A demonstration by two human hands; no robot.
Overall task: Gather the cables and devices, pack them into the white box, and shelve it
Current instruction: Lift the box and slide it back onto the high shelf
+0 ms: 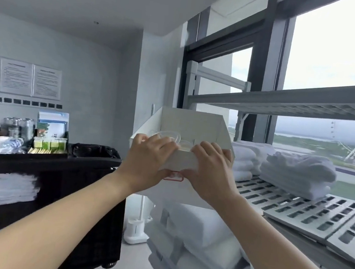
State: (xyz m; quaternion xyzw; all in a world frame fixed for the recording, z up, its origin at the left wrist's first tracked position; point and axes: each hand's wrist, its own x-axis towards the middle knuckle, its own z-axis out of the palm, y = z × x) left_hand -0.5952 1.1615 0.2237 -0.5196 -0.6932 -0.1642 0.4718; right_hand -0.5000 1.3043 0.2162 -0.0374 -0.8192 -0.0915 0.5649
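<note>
I hold an open white box [193, 125] in the air at chest height, in front of the left end of a grey slatted shelf [297, 209]. My left hand [148, 160] grips its near wall on the left, fingers curled over the rim. My right hand [212, 172] grips the same wall on the right. Inside, just behind my fingers, a coiled pale cable [169, 135] shows; the rest of the contents are hidden. A red-edged label [174, 175] peeks out between my hands.
Folded white towels [297, 175] lie on the shelf to the right of the box. An upper grey shelf [300, 105] runs above. White pillows [199, 232] are stacked below. A black housekeeping cart [42, 175] with bottles and sachets stands on the left.
</note>
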